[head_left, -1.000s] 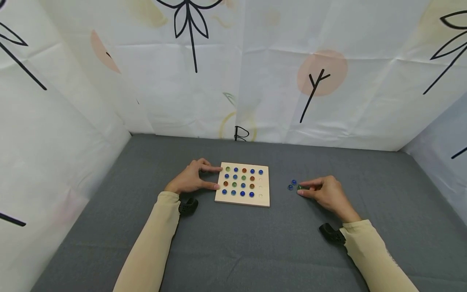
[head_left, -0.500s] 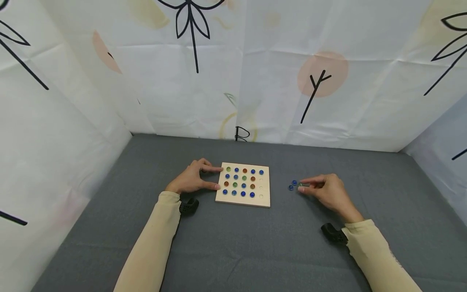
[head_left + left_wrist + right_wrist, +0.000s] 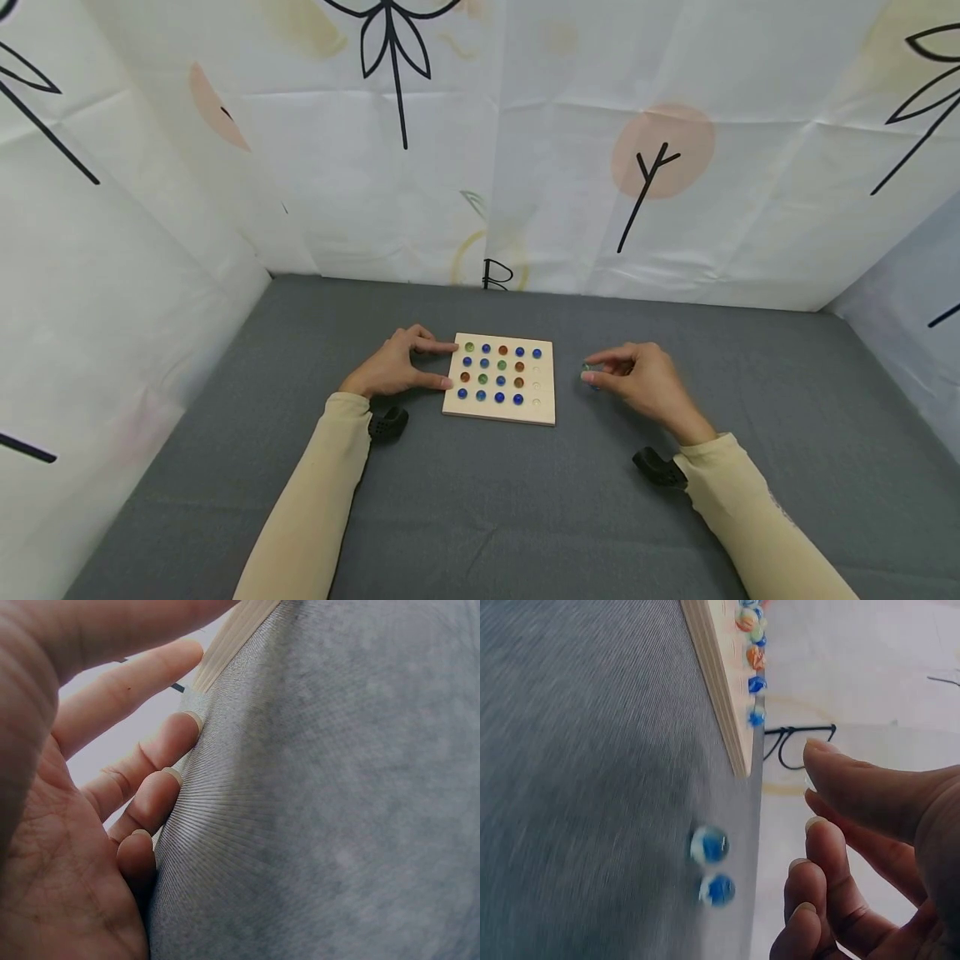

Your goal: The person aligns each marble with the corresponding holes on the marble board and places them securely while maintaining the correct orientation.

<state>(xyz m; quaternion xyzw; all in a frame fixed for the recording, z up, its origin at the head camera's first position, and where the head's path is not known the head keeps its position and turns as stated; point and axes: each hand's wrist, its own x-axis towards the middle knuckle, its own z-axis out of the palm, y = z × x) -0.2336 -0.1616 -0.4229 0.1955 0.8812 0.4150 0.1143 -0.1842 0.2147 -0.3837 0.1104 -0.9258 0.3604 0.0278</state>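
Observation:
My left hand (image 3: 390,362) rests beside the wooden marble board (image 3: 480,412), its straight thumb and index finger touching the left edge. Blue, green and reddish marbles sit in the board's hollows; several hollows in the right-hand column are bare. In the left wrist view the other fingers (image 3: 154,799) are bent near the grey cloth. My right hand (image 3: 637,383) pinches a clear greenish marble (image 3: 586,367) between thumb and index finger, raised to the right of the board. In the right wrist view the fingertips nearly cover it. Below lie two blue-and-clear marbles (image 3: 710,844), mostly hidden in the head view.
Grey cloth (image 3: 450,508) covers the table. A white printed fabric (image 3: 555,200) stands as a backdrop behind and at both sides. Each wrist carries a black camera band (image 3: 660,468).
My right hand has lifted the greenish marble from beside the two blue ones and moved left toward the board, passing over them. The left hand and board have stayed in place.

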